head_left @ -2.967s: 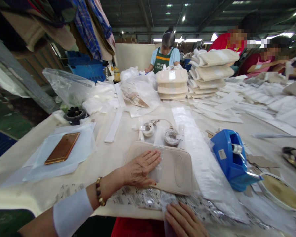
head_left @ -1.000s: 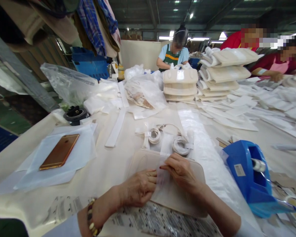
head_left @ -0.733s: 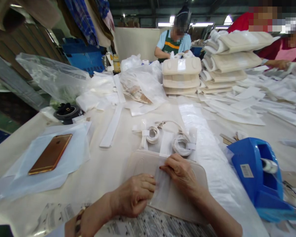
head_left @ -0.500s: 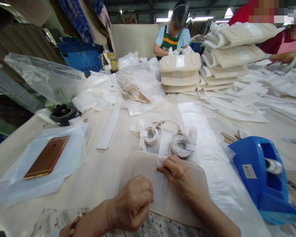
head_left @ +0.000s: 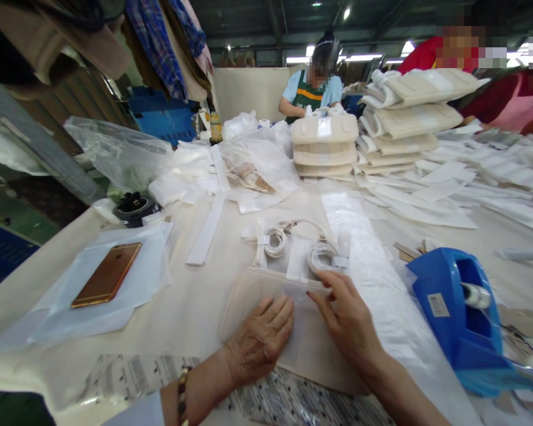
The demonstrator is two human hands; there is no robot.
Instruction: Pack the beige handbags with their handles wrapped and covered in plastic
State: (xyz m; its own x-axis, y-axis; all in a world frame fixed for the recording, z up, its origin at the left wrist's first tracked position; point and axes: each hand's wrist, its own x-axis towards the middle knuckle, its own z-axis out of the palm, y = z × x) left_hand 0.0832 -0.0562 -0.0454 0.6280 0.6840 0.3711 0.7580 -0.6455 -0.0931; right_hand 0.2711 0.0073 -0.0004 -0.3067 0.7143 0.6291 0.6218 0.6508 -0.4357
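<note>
Along the front edge of the bench (head_left: 195,319), where the beige bag (head_left: 244,290) lay, the left hand (head_left: 263,338) had just unfurled flat onto it; the right hand (head_left: 350,313) had parted thumb from fingers, seemingly freeing the clear film (head_left: 299,305).

One view, from the wearer's head: faced forward and down across the worktable (head_left: 195,313); left hand (head_left: 263,337) sat close at 6 o'clock, right hand (head_left: 353,322) close at 5, roof (head_left: 244,26) far off at 12.

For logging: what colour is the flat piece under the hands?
Pale beige: the flat piece shows in the head view.
</note>
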